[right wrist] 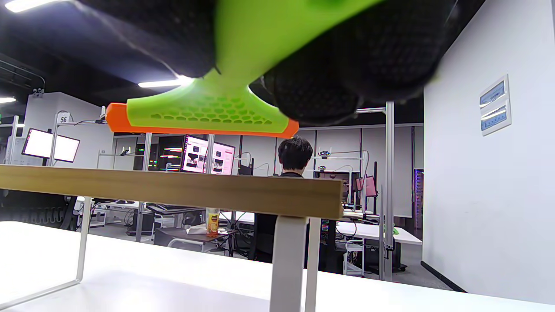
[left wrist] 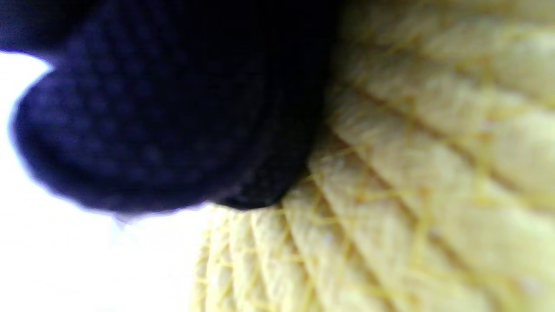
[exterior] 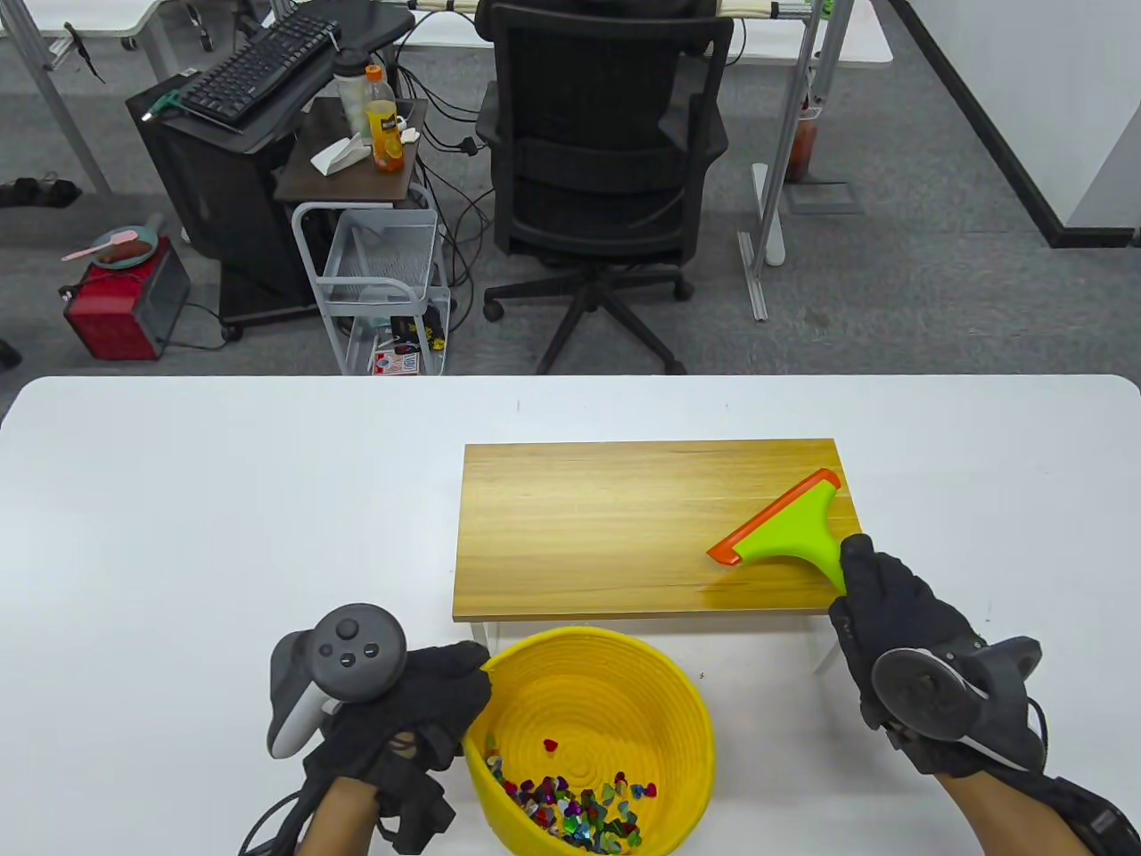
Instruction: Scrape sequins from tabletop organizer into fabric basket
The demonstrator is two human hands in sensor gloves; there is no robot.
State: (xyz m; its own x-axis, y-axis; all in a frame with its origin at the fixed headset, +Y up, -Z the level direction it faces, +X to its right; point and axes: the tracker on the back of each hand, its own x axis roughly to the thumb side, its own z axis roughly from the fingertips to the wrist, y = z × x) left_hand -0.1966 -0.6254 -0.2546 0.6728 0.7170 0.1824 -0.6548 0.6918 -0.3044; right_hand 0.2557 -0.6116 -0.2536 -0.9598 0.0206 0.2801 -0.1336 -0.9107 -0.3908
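Observation:
The wooden tabletop organizer [exterior: 624, 526] stands on white legs at mid-table; I see no sequins on its top. A yellow fabric basket [exterior: 664, 704] sits just in front of it, with several coloured sequins [exterior: 575, 807] in its bottom. My left hand [exterior: 428, 704] holds the basket's left rim; the left wrist view shows a gloved finger [left wrist: 164, 112] against the woven wall [left wrist: 412, 182]. My right hand [exterior: 891, 624] grips the handle of a green scraper with an orange blade [exterior: 784, 530]. The right wrist view shows the scraper [right wrist: 208, 110] held above the organizer's top [right wrist: 173, 188].
The white table [exterior: 223, 535] runs under everything. Beyond its far edge stand a black office chair [exterior: 606, 152], a wire cart [exterior: 383, 276] and a red box [exterior: 120, 303] on the floor.

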